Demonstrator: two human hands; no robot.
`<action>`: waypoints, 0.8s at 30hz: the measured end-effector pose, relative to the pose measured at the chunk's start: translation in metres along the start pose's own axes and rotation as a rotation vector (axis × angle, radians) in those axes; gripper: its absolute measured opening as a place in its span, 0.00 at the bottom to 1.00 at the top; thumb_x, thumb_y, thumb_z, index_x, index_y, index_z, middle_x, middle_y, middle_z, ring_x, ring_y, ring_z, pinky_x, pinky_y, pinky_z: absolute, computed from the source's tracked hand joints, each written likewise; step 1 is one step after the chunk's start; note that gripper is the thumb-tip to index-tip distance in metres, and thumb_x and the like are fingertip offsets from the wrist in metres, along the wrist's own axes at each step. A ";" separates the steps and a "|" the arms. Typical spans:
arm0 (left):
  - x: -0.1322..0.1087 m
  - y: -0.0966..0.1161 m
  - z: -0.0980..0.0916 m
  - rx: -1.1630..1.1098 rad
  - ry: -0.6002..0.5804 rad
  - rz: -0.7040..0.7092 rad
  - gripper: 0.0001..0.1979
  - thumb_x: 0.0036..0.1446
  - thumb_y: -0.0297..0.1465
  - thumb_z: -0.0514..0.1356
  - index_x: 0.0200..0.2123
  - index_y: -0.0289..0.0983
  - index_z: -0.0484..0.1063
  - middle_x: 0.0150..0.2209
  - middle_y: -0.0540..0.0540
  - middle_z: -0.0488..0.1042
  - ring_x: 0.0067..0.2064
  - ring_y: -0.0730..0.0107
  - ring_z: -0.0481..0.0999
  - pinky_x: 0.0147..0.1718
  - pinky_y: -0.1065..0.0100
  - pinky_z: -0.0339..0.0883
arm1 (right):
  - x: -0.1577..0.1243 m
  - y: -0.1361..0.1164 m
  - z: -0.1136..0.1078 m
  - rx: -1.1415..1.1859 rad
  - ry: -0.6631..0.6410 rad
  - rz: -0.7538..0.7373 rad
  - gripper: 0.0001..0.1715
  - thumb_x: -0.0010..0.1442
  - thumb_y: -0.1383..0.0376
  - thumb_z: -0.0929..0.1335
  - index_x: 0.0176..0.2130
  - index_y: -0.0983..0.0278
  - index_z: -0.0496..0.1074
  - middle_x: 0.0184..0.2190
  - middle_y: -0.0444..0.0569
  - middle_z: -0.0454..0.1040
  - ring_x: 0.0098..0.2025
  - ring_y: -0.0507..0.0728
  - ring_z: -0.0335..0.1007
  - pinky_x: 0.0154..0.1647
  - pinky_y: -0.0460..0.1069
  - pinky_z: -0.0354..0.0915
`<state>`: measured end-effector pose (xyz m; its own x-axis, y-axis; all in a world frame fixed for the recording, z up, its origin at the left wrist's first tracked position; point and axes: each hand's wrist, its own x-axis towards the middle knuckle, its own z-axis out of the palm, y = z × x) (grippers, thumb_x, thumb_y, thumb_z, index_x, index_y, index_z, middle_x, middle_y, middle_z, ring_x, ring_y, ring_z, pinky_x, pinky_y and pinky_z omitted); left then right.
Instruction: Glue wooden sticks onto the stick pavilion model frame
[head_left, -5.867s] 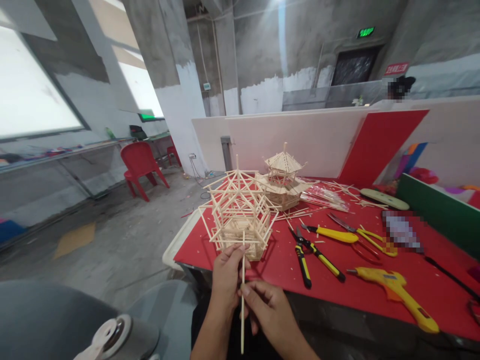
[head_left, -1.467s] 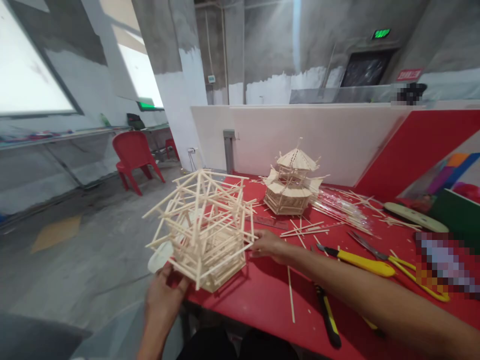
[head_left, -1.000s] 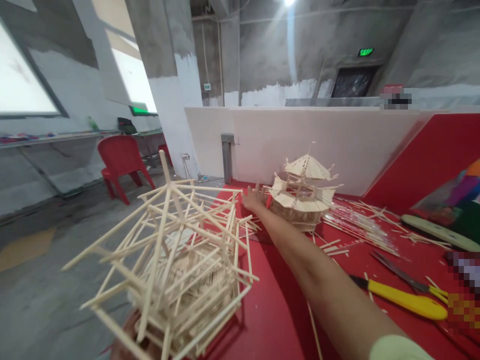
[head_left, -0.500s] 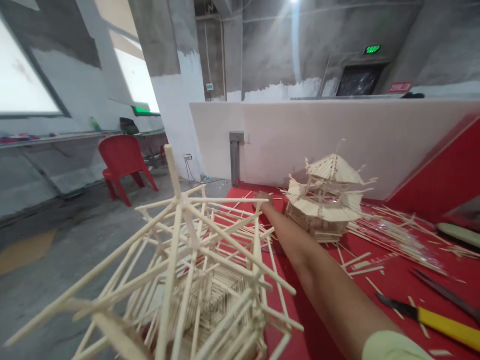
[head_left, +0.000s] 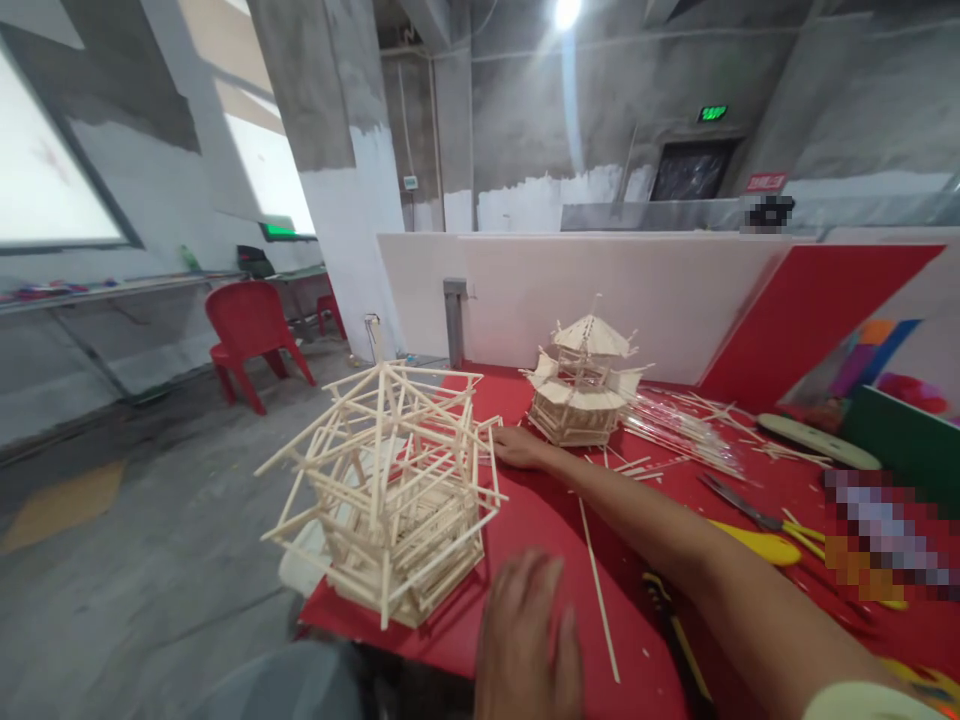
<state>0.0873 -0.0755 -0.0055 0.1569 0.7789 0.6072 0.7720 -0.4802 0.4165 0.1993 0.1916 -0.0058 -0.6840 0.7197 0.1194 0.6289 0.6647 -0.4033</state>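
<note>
A tall open frame of pale wooden sticks (head_left: pixel 397 500) stands upright on the red table, left of centre. Just beyond its right edge, my right hand (head_left: pixel 519 447) rests low with its fingers curled together; what they grip is too small to make out. My left hand (head_left: pixel 525 635) is at the table's near edge, blurred, fingers and thumb apart, holding nothing. Farther back sits a finished-looking stick pavilion (head_left: pixel 581 390) with a panelled roof. One long loose stick (head_left: pixel 598 575) lies between my left hand and right forearm.
Loose sticks in clear plastic (head_left: pixel 686 430) lie at the back right. Scissors (head_left: pixel 739 503), a yellow-handled tool (head_left: pixel 761 543) and a black-and-yellow knife (head_left: pixel 675 635) are on the right. A pale board (head_left: pixel 585 300) runs behind the table; a red chair (head_left: pixel 253 330) is at left.
The view has pulled back and the stick frame appears smaller and farther away, now fully on the table. My left hand has come into clear view, away from the frame. My right hand appears nearer.
</note>
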 end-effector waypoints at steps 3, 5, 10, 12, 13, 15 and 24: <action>0.044 0.006 0.041 0.040 -0.128 -0.313 0.29 0.54 0.25 0.54 0.61 0.31 0.63 0.62 0.33 0.64 0.64 0.53 0.62 0.58 0.55 0.62 | -0.023 -0.005 -0.004 0.045 -0.048 -0.038 0.16 0.64 0.65 0.63 0.48 0.63 0.75 0.56 0.51 0.71 0.59 0.58 0.65 0.59 0.51 0.60; 0.066 0.005 0.058 0.077 -0.204 -0.423 0.33 0.53 0.25 0.55 0.63 0.25 0.58 0.65 0.28 0.56 0.66 0.49 0.55 0.61 0.55 0.56 | -0.036 -0.006 -0.010 0.072 -0.082 -0.052 0.16 0.62 0.65 0.65 0.47 0.64 0.76 0.54 0.50 0.74 0.57 0.57 0.67 0.56 0.48 0.62; 0.082 0.000 0.077 0.217 -0.232 -0.471 0.36 0.53 0.28 0.58 0.64 0.24 0.56 0.66 0.27 0.52 0.68 0.44 0.50 0.62 0.49 0.49 | -0.063 0.002 -0.038 0.078 -0.070 0.025 0.22 0.61 0.68 0.62 0.52 0.65 0.74 0.50 0.49 0.77 0.49 0.55 0.73 0.47 0.46 0.65; 0.080 -0.001 0.081 0.266 -0.232 -0.456 0.35 0.53 0.30 0.59 0.63 0.25 0.58 0.65 0.27 0.55 0.67 0.44 0.51 0.62 0.47 0.47 | -0.073 0.008 -0.050 0.047 -0.064 0.069 0.20 0.59 0.68 0.63 0.49 0.65 0.75 0.46 0.50 0.78 0.46 0.56 0.73 0.44 0.46 0.64; 0.079 -0.001 0.083 0.286 -0.228 -0.443 0.34 0.54 0.32 0.59 0.63 0.26 0.59 0.65 0.27 0.57 0.67 0.44 0.52 0.62 0.46 0.47 | -0.078 0.010 -0.054 0.032 -0.085 0.082 0.18 0.56 0.67 0.66 0.45 0.65 0.77 0.42 0.49 0.80 0.42 0.56 0.74 0.41 0.45 0.63; 0.076 -0.002 0.086 0.318 -0.202 -0.412 0.32 0.55 0.33 0.59 0.62 0.27 0.61 0.64 0.28 0.59 0.66 0.45 0.53 0.62 0.46 0.47 | -0.087 0.013 -0.059 0.011 -0.163 0.087 0.11 0.50 0.66 0.71 0.36 0.64 0.80 0.32 0.46 0.80 0.34 0.54 0.73 0.34 0.44 0.61; 0.073 -0.001 0.086 0.368 -0.098 -0.379 0.30 0.56 0.33 0.58 0.61 0.27 0.60 0.63 0.28 0.59 0.65 0.44 0.55 0.62 0.44 0.46 | -0.081 0.023 -0.058 -0.025 -0.350 0.114 0.14 0.43 0.59 0.77 0.31 0.64 0.79 0.25 0.42 0.77 0.26 0.50 0.68 0.26 0.42 0.56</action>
<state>0.1505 0.0168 -0.0197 -0.1316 0.9126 0.3871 0.9477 0.0013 0.3193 0.2903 0.1602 0.0283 -0.6912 0.6799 -0.2449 0.7144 0.5919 -0.3732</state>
